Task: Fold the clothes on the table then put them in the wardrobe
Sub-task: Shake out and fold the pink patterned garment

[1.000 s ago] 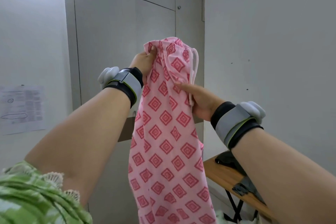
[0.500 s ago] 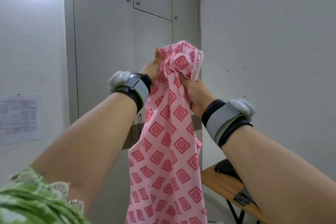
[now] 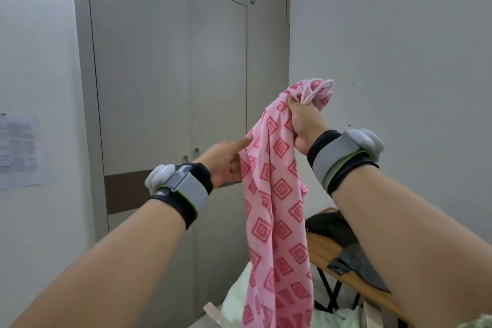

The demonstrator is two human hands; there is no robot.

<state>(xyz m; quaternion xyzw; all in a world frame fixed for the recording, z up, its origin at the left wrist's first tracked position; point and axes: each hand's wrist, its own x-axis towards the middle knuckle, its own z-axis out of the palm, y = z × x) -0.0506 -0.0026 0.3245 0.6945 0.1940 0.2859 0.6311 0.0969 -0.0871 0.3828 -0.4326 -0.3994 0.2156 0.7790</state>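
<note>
A pink garment (image 3: pixel 277 194) with a red diamond print hangs in the air in front of me. My right hand (image 3: pixel 303 122) is fisted around its bunched top, where a pale drawstring loop sticks out. My left hand (image 3: pixel 226 162) is lower and to the left, pinching the garment's left edge with the index finger stretched out along the cloth. The grey wardrobe (image 3: pixel 170 74) stands behind with its doors closed. The garment's lower end runs out of view at the bottom.
A wooden folding table (image 3: pixel 327 250) at the lower right carries dark clothing (image 3: pixel 335 226). Pale green fabric (image 3: pixel 237 301) lies below the hanging garment. A paper sheet (image 3: pixel 18 152) is stuck on the left wall. A plain wall fills the right side.
My left hand let go of the top and dropped down to the garment's left edge. My right hand kept the bunched top and shifted right and lower.
</note>
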